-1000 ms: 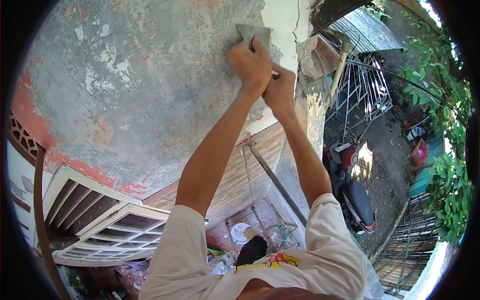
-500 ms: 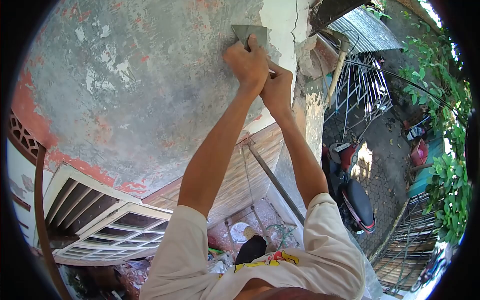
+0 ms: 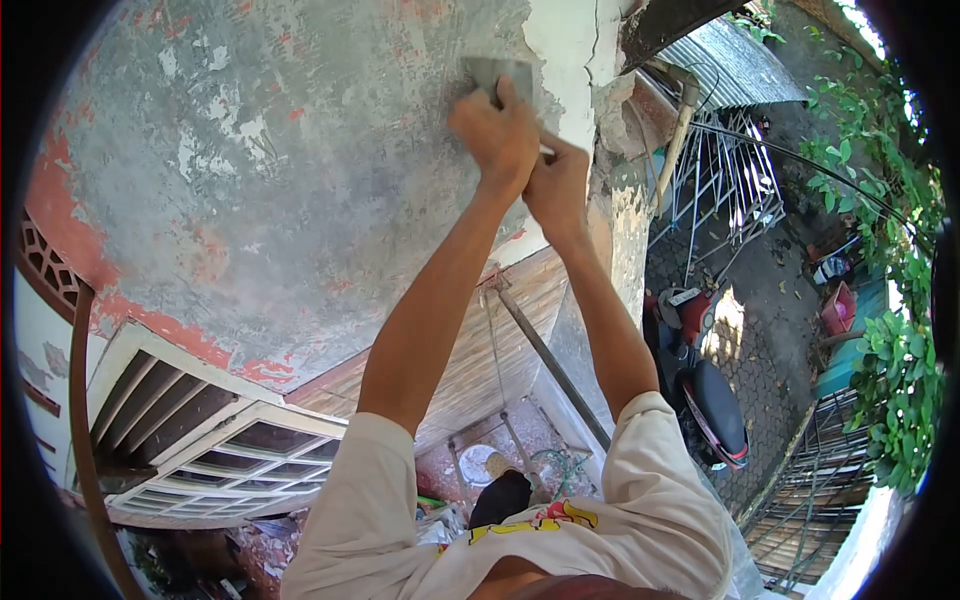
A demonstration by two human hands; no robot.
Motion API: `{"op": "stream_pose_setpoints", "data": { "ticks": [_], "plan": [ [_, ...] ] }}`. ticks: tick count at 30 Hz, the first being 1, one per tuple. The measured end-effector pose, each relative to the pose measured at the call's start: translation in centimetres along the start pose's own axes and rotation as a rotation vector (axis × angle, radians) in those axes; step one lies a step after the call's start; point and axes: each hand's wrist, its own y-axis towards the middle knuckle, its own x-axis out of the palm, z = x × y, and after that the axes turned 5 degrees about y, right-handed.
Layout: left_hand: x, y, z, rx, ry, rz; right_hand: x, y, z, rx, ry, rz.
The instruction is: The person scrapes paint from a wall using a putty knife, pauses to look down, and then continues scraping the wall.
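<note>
Against the grey, patchy wall (image 3: 330,150) I hold a scraper with a broad flat metal blade (image 3: 512,72). My left hand (image 3: 497,138) is closed over the scraper just below the blade, one finger stretched up onto the metal. Just to the right and lower, my right hand (image 3: 560,190) is wrapped round the handle (image 3: 549,141), of which only a short piece shows between the hands. The blade lies at the wall face, beside a border of bare white plaster (image 3: 562,75). Its edge is smeared by motion.
A crack runs down the white plaster near the wall's corner. Below are a slanting pole (image 3: 550,345), a louvred window (image 3: 250,455) and a debris-strewn floor with a round white lid-like object (image 3: 477,465). To the right stand a motorbike (image 3: 715,405), metal rods (image 3: 725,180) and leafy plants (image 3: 900,370).
The scraper and both hands have shifted slightly down the wall, and the blade is more blurred now. My grip looks the same.
</note>
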Motion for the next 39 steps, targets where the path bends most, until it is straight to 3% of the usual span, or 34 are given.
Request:
{"op": "stream_pose_setpoints", "data": {
  "ticks": [2, 11, 17, 20, 23, 29, 35, 39],
  "plan": [
    [-0.8, -1.0, -0.7, -0.167, -0.142, -0.042, 0.1, -0.8, 1.3, 0.003, -0.003, -0.005],
    [-0.1, 1.3, 1.2, 0.03, 0.068, -0.026, 0.4, 0.6, -0.9, 0.051, 0.004, -0.036],
    [-0.5, -0.7, -0.9, -0.173, -0.3, -0.01, 0.2, 0.0, 2.0, -0.056, -0.034, -0.074],
    [0.5, 0.3, -1.2, -0.121, -0.225, 0.014, 0.5, 0.9, 2.0, -0.044, 0.035, -0.042],
    [1.3, 2.3, 0.4, 0.065, -0.021, 0.078, 0.8, 2.6, -0.5, -0.038, 0.064, -0.037],
    [0.8, 2.2, 3.5, 0.013, 0.015, 0.05, -0.2, 2.9, -2.1, 0.05, 0.034, -0.042],
    [-0.1, -0.8, 0.2, -0.157, -0.191, 0.011, -0.3, -0.1, 0.7, 0.06, 0.065, -0.058],
    [0.3, 0.5, 1.0, -0.066, -0.088, 0.017, -0.1, 1.0, -0.5, 0.141, 0.115, -0.053]
  ]
}}
